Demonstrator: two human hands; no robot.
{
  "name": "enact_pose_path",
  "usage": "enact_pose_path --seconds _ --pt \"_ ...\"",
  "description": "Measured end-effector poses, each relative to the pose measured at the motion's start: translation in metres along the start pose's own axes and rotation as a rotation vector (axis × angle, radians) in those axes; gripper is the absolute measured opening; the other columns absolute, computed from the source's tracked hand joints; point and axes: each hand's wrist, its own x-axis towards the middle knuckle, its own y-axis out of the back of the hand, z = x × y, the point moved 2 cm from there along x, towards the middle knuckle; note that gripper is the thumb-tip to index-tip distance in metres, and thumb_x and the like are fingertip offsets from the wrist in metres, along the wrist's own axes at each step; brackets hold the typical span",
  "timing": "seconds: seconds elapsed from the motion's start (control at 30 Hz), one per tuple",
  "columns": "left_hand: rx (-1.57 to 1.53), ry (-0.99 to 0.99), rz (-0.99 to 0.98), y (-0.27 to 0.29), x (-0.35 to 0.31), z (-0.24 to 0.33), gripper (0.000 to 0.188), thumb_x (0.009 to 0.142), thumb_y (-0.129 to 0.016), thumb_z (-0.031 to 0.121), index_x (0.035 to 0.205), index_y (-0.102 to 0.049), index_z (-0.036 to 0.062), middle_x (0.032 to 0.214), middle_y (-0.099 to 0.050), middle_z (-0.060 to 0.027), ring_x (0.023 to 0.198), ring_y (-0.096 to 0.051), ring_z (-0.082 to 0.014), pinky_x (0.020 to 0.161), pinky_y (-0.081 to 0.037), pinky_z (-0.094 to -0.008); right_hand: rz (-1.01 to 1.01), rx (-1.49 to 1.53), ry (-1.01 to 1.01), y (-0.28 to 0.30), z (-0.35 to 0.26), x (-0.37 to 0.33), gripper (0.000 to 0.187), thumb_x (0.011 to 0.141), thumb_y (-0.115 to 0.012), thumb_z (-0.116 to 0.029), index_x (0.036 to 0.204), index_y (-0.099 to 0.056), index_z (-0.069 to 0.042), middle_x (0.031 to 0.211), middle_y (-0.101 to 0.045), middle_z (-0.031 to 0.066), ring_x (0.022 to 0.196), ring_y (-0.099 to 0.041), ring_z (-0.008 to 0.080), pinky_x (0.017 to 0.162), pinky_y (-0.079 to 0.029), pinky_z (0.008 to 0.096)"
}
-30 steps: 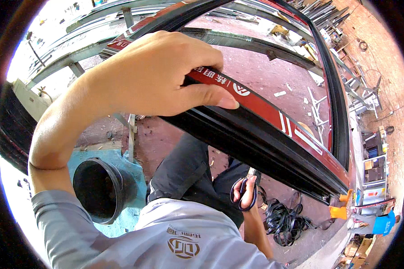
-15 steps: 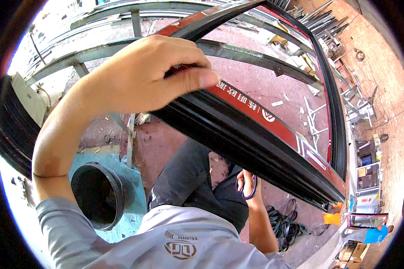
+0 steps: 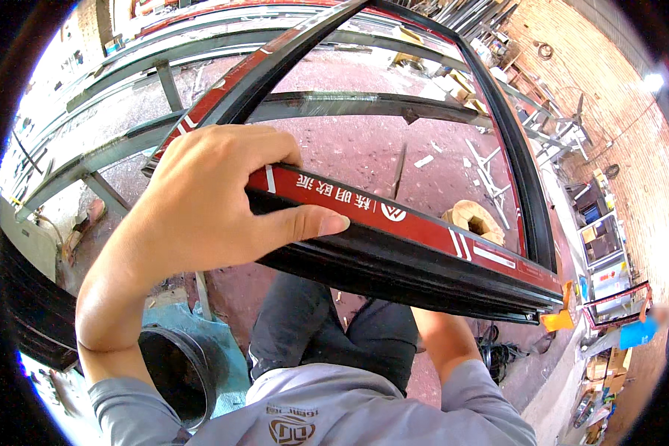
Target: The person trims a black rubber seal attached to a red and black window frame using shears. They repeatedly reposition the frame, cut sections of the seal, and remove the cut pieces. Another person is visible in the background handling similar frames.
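Observation:
A rectangular black window frame with red protective film on its faces spans the view in front of me, its near rail crossing over my lap. My left hand is closed over the near rail close to its left end, thumb along the red film and fingers over the far side. My right forearm reaches under the near rail, and the right hand is hidden behind the frame. A thin dark pointed piece shows inside the frame opening, just beyond the rail; what it belongs to is hidden.
Grey metal rails stand under and beyond the frame. A black bucket sits at lower left, on blue sheeting. A tan roll shows through the opening. Dark coiled strips lie at right. A person in blue is at far right.
The near rail has swung to lie flatter across the view, with my left hand still on it. My right hand, which held dark-handled scissors, has gone behind the frame.

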Motion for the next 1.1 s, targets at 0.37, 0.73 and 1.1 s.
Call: enact_pose_path --seconds 0.37,0.73,1.1 --pt "0.090 -0.102 0.133 -0.003 -0.009 -0.005 0.057 0.071 -0.079 0.054 0.086 -0.062 0.0017 0.073 -0.059 -0.0139 0.072 -0.062 -0.0357 0.066 -0.047 -0.0413 0.188 -0.117 0.094 -0.061 -0.014 0.104 0.067 0.090 -0.065 -0.048 0.129 -0.045 0.003 0.101 -0.066 0.0235 0.089 -0.067 0.0407 0.073 -0.052 0.0471" --pt "-0.155 -0.196 0.355 0.007 -0.019 -0.022 0.028 0.100 -0.053 0.021 0.103 -0.064 -0.0053 0.099 -0.063 -0.0182 0.092 -0.063 -0.0279 0.083 -0.048 -0.0354 0.050 -0.055 0.168 -0.054 0.064 0.043 0.065 0.090 -0.068 -0.033 0.135 -0.041 0.006 0.120 -0.059 0.0256 0.109 -0.061 0.0371 0.091 -0.050 0.0442" --pt "-0.522 -0.408 0.257 -0.162 -0.144 0.024 0.016 0.081 -0.071 0.009 0.095 -0.069 0.0025 0.087 -0.064 -0.0086 0.079 -0.063 -0.0267 0.074 -0.052 -0.0388 0.197 -0.263 -0.365 0.119 0.172 -0.180 0.043 0.087 -0.070 -0.029 0.117 -0.066 0.002 0.116 -0.066 0.0193 0.115 -0.060 0.0323 0.099 -0.047 0.0416"
